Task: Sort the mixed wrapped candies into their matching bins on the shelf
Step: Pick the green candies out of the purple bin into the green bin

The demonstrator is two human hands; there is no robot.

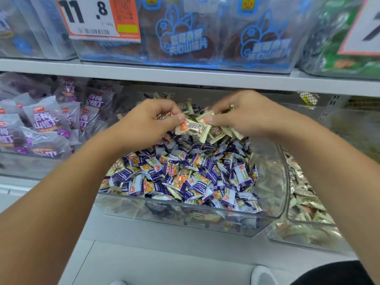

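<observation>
Head view: both hands were over the middle bin (pixel 191 218) of purple candies (pixel 181 175). Left hand (pixel 151 123) pinched beige candies (pixel 192 127); right hand (pixel 244 114) gripped a bunch of them. Beige bin (pixel 298 229) sat just right.

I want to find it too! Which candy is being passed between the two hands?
Look at the clear middle bin full of purple-and-white candies. Above its back, the left hand and right hand meet. Between their fingertips is the cream-and-gold candy with an orange patch, pale unlike the purple heap below.
</observation>
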